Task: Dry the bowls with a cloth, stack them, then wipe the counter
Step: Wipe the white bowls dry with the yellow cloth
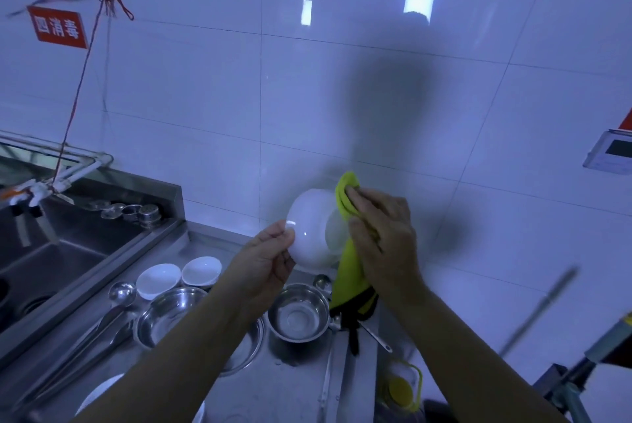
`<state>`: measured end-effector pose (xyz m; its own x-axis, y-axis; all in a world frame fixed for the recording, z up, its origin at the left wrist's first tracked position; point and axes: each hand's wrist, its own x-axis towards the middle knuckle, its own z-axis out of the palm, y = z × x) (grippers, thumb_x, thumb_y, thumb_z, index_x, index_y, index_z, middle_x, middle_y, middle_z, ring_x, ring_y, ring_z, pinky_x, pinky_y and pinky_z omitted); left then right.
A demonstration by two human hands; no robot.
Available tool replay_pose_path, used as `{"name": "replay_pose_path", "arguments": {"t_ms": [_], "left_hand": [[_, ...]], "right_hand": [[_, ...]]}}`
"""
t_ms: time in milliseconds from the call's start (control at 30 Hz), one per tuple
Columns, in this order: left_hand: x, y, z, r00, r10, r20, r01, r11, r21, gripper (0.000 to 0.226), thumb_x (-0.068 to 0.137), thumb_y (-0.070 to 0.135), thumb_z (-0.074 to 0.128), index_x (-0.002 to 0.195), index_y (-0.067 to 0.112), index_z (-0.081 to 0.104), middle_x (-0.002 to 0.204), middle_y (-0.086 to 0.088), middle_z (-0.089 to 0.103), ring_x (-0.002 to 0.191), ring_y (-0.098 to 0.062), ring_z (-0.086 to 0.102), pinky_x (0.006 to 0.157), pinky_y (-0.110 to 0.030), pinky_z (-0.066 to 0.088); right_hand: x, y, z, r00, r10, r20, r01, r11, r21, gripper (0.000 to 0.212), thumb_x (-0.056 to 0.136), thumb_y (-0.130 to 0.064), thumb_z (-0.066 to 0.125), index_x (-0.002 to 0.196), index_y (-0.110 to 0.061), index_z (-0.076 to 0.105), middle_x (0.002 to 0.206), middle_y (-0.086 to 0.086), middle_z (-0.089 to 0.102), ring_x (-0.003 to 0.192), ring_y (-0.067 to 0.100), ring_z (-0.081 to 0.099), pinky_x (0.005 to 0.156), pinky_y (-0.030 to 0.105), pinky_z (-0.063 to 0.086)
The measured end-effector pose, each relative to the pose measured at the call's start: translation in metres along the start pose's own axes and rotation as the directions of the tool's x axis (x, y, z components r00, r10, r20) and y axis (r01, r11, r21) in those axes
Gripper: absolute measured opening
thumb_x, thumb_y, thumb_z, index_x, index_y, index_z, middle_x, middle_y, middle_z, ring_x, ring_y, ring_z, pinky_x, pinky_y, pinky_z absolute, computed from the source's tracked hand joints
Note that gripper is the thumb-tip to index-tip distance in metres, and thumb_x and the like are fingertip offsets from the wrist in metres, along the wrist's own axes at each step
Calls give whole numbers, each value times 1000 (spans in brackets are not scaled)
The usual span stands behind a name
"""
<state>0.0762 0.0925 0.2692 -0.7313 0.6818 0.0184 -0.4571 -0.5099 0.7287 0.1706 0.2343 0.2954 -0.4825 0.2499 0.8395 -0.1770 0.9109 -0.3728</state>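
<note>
Fingers: left hand (270, 260) pinches white bowl (313, 229) rim; right hand (379, 241) presses green cloth (349, 251) | risk — wet rim slips, bowl drops onto steel bowls (298, 312) below

The left hand (270, 260) grips the rim of a white bowl (309, 229) held up on its side above the steel desk (301, 374). The right hand (383, 234) presses a yellow-green cloth (349, 268) against the bowl's base. Below the bowl stands a steel bowl (298, 313); left of it, a larger steel bowl (171, 315), two small white dishes (178, 277) and a ladle (121, 294). Farther left lies the sink (51, 262).
</note>
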Motion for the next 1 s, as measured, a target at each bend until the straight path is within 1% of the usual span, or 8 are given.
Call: {"name": "replay_pose_path", "arguments": {"t_ms": [133,233,367,567,667,733,800,1000], "left_hand": [[-1,-8,9,1000,-16,11,15,998,55,46,76,10,55,118,-8,54,113,-23,59,92,-23,59,83,-26,51],[0,-5,11,999,-38,-22,39,999,19,43,81,9,53,121,-8,51,114,-25,58,94,-27,57,82,-29,52],[2,-5,15,997,-62,-45,59,996,-61,17,90,5,45,97,2,60,85,-13,67,70,-17,66,65,-23,56],[3,-2,19,980,-141,-144,93,951,-296,17,96,9,43,94,0,58,78,-13,72,65,-16,71,61,-29,58],[1,1,24,966,-178,-186,96,920,-379,17,96,6,44,92,1,59,75,-14,73,67,-18,71,78,-32,57],[1,2,27,957,-189,-221,86,910,-405,16,96,6,44,96,0,59,86,-13,72,86,-20,68,95,-37,48],[1,2,29,956,-192,-220,81,898,-432,19,96,7,44,106,-1,58,102,-12,67,105,-22,62,94,-38,47],[2,2,31,963,-218,-156,121,872,-473,16,95,14,48,92,1,56,78,-9,65,70,-12,64,69,-22,54]], "right_hand": [[13,-12,17,995,68,68,-67,998,-20,32,87,-12,55,116,-12,68,118,-4,64,100,26,47,95,16,33],[1,-13,22,998,-22,56,25,998,-60,31,87,-12,56,113,-18,71,118,-9,64,96,24,45,88,32,41],[-21,-10,28,976,-206,66,213,969,-125,29,92,-18,51,115,-23,70,126,-9,60,97,23,44,85,33,37],[-43,8,28,961,-277,-12,274,956,-107,28,94,-14,52,117,-19,68,130,-3,54,102,24,43,93,31,33],[-36,14,28,991,-107,-82,106,994,-15,29,89,-12,51,112,-12,70,119,1,58,98,29,46,89,30,37],[-28,10,29,994,-6,-108,10,999,31,32,87,-12,49,110,-10,70,115,-1,59,96,29,48,87,31,39],[-23,3,33,994,7,-109,-6,1000,10,32,87,-12,49,110,-13,72,115,-4,60,97,27,47,87,33,39],[-37,-12,46,976,-209,-60,201,973,-115,27,97,-24,51,114,-18,71,124,1,60,108,22,43,99,27,32]]}}
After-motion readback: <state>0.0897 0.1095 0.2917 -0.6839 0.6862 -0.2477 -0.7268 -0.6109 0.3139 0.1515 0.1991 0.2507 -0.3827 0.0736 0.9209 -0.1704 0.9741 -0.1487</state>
